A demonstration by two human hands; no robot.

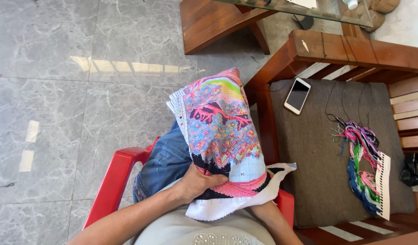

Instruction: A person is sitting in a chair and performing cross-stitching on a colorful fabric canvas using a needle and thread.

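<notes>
While the left hand (197, 181) pinches one colourful embroidery cloth (222, 136) at its lower edge, the cloth drapes over the lap. The right hand is hidden beneath it — grip unclear. One phone (297, 95) and one bundle of threads (363, 168) lie on the chair cushion (318, 181) — phone near its back-left corner.

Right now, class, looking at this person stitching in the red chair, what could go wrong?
1. The right hand is hidden under the colourful cross-stitch cloth, so a needle, if it holds one, might prick the left hand gripping the front.
2. The white smartphone lies near the grey cushion's edge and could slide off.
</notes>
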